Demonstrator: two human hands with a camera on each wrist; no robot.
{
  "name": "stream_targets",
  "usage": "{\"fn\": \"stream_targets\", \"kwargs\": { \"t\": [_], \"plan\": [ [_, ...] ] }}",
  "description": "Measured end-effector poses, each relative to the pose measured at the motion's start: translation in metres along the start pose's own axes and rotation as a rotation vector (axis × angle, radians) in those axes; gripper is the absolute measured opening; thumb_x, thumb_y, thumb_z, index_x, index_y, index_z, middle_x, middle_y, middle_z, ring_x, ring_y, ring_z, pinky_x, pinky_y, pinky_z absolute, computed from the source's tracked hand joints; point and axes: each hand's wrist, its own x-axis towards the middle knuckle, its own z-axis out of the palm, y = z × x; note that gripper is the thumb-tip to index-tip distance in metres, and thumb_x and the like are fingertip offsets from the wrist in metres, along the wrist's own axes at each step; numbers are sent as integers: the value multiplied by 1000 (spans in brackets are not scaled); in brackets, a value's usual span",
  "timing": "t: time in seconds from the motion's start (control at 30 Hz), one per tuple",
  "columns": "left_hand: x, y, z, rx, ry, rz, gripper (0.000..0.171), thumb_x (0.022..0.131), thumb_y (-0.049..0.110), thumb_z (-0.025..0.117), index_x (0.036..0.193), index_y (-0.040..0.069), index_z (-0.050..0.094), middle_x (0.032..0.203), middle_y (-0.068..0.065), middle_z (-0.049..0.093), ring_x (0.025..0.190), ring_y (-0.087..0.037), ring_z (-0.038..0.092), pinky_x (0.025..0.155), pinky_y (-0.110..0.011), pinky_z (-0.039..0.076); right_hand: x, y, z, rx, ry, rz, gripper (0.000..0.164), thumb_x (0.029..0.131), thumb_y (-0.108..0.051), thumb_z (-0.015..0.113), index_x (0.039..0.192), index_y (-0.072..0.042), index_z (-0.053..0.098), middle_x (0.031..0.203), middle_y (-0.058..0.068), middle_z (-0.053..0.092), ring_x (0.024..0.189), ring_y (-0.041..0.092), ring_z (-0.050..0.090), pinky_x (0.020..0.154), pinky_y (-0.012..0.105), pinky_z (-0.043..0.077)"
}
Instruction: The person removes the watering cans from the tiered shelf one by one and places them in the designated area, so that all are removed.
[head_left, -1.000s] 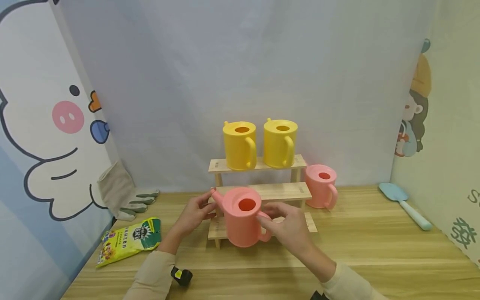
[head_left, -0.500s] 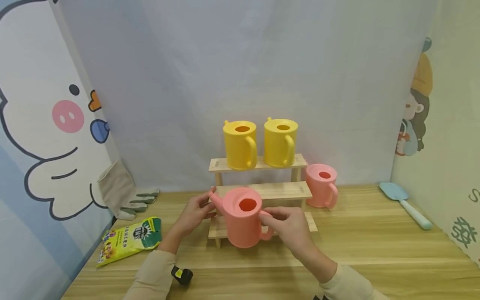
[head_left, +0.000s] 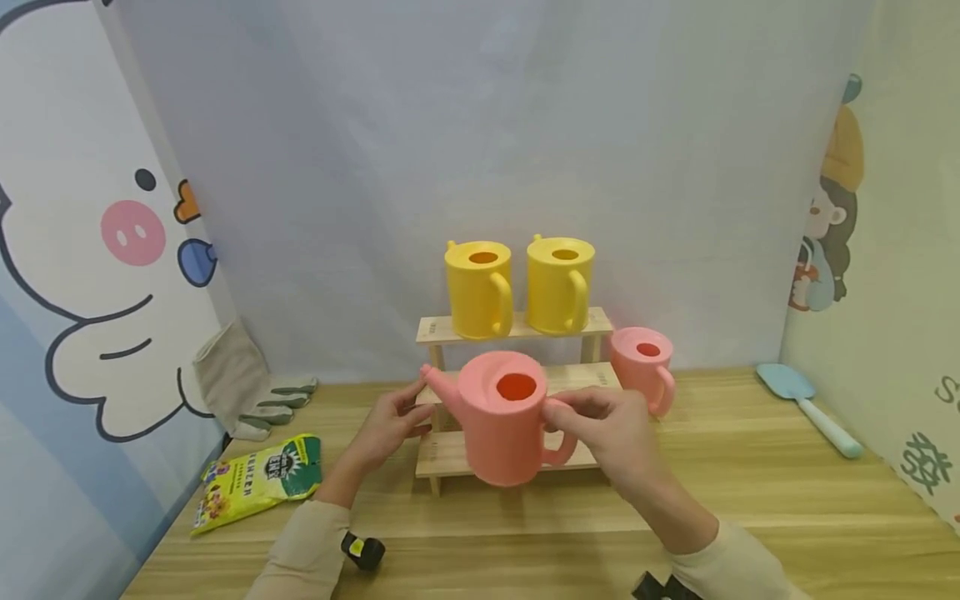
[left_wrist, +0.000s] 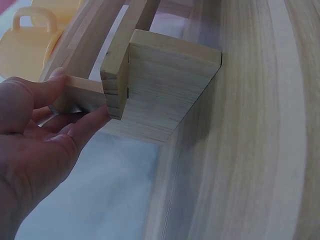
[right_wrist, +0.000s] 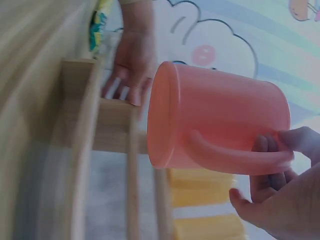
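My right hand (head_left: 626, 429) pinches the top of the handle of a pink watering can (head_left: 501, 446), its spout pointing left. The can hangs in front of the wooden tiered stand (head_left: 442, 454), and its underside shows in the right wrist view. At the left end of the stand's middle tier, my left hand (left_wrist: 45, 130) grips the wood, thumb above and fingers beneath. Two yellow watering cans (head_left: 480, 292) stand side by side on the top tier, handles facing me. A second pink watering can (head_left: 637, 375) stands on the table just right of the stand.
A grey work glove (head_left: 243, 383) leans against the left wall panel. In front of it lies a yellow-green packet (head_left: 258, 483). A light blue hand trowel (head_left: 813, 412) rests on the table at the right. A fabric backdrop (head_left: 360, 208) rises close behind the stand.
The right hand has lifted the pink watering can slightly and moved it right, off the front of the lowest tier. The left hand stays at the stand's left end.
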Motion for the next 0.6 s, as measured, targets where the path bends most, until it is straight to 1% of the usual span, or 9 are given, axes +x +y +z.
{"fn": "stream_targets", "kwargs": {
  "t": [0.13, 0.2, 0.3, 0.37, 0.43, 0.5, 0.6],
  "plan": [
    [0, 0, 0, 2, -2, -11, 61, 104, 6, 54, 158, 1, 25, 155, -28, 31, 129, -43, 49, 96, -44, 53, -1, -22, -19, -1, 53, -65, 18, 90, -5, 76, 101, 9, 75, 81, 13, 75, 71, 26, 72, 76, 28, 59],
    [-1, 0, 0, 0, -10, -8, 62, 104, 6, 54, 158, 1, 24, 156, -28, 29, 132, -42, 46, 96, -44, 53, -2, -33, -29, -13, 105, -73, 18, 90, -6, 76, 102, 8, 75, 81, 11, 75, 74, 22, 72, 77, 26, 59],
    [-1, 0, 0, -6, -16, -5, 63, 104, 6, 55, 158, 1, 23, 157, -27, 28, 132, -43, 45, 97, -45, 53, -2, -45, -44, -1, 183, -90, 16, 89, -4, 76, 101, 7, 76, 79, 8, 75, 77, 19, 71, 77, 23, 58],
    [-2, 0, 0, -7, -17, -2, 63, 104, 6, 55, 158, 0, 23, 157, -28, 28, 132, -44, 45, 97, -46, 52, -1, -51, -54, 51, 221, -111, 14, 89, -1, 76, 100, 7, 76, 79, 7, 75, 77, 17, 72, 74, 22, 58],
    [-2, 0, 0, -6, -17, 0, 63, 104, 6, 55, 158, 1, 23, 157, -27, 27, 132, -44, 45, 97, -46, 52, 2, -54, -65, 125, 224, -161, 12, 89, 4, 73, 99, 11, 75, 79, 9, 75, 72, 19, 72, 76, 23, 58],
    [-2, 0, 0, -10, -17, -1, 63, 104, 6, 55, 158, 1, 23, 158, -26, 26, 132, -43, 45, 97, -45, 52, 4, -57, -76, 205, 247, -196, 11, 90, 9, 70, 99, 14, 73, 79, 12, 75, 69, 20, 73, 76, 25, 60],
    [-2, 1, 0, -16, -20, -1, 64, 104, 7, 56, 158, 1, 23, 158, -25, 26, 133, -43, 44, 98, -45, 52, 7, -61, -94, 309, 296, -212, 12, 88, 12, 69, 99, 17, 72, 80, 15, 75, 69, 22, 73, 78, 27, 61]
  ]
}}
